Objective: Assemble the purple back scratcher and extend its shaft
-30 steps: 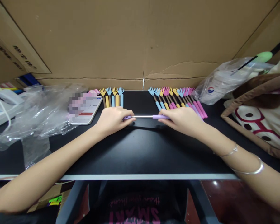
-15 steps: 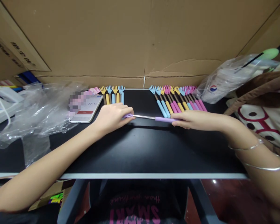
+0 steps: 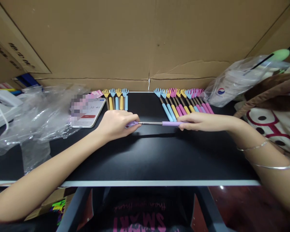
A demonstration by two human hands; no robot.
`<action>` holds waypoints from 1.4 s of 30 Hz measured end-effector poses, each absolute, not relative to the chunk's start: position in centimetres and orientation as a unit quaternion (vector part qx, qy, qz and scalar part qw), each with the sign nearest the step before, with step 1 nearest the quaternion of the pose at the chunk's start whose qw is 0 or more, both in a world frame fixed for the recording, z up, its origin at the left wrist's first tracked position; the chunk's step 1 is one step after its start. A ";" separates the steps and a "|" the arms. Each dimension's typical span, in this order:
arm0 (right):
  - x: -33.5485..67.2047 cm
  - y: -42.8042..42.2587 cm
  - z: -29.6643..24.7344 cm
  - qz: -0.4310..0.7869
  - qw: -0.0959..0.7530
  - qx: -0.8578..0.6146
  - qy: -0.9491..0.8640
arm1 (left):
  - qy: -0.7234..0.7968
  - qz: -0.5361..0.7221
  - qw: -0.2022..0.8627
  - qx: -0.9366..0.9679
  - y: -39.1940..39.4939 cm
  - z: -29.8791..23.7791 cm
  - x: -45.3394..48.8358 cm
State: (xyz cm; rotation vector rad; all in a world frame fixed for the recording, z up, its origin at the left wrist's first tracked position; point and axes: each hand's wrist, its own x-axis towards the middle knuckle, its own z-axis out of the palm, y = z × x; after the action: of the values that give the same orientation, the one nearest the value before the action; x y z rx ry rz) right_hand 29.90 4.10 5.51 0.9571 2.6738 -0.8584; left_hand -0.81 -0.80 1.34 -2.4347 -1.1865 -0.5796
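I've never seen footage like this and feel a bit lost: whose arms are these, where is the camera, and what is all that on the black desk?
There is no machine here. The camera sits on a person's head and looks down, so the two bare arms are the wearer's own. The left hand grips the claw end and the right hand the handle of a purple telescopic back scratcher, pulled out so its metal rod shows. It lies across a black desk. At the back lie two rows of small hand-shaped back scratchers: four on the left, a bigger mixed row on the right. A phone and clear plastic bags lie to the left, with cardboard behind.
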 end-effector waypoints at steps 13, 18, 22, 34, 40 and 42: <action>29.5 4.0 5.1 -0.360 0.115 0.322 0.868 | -0.406 -0.217 0.170 -0.871 -0.9 1.3 -0.8; 29.3 3.9 4.9 -0.355 0.108 0.321 0.871 | -0.402 -0.220 0.175 -0.872 -0.9 1.2 -0.8; 29.3 3.9 4.9 -0.345 0.110 0.324 0.874 | -0.405 -0.219 0.172 -0.871 -0.8 1.2 -0.8; 28.9 3.6 4.9 -0.341 0.088 0.312 0.883 | -0.398 -0.237 0.121 -0.878 -1.0 1.3 -0.7; 27.7 2.3 4.9 -0.346 0.054 0.309 0.884 | -0.390 -0.245 0.066 -0.885 -1.2 1.0 -0.4; 27.4 2.0 4.8 -0.333 0.031 0.311 0.890 | -0.396 -0.249 0.065 -0.881 -1.1 0.9 -0.4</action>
State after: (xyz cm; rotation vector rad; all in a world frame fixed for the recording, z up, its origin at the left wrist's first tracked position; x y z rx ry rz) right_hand 27.43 2.05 4.80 0.9571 2.7411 -1.0245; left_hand -0.37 -1.12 0.94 -2.6595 -1.1957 -0.7520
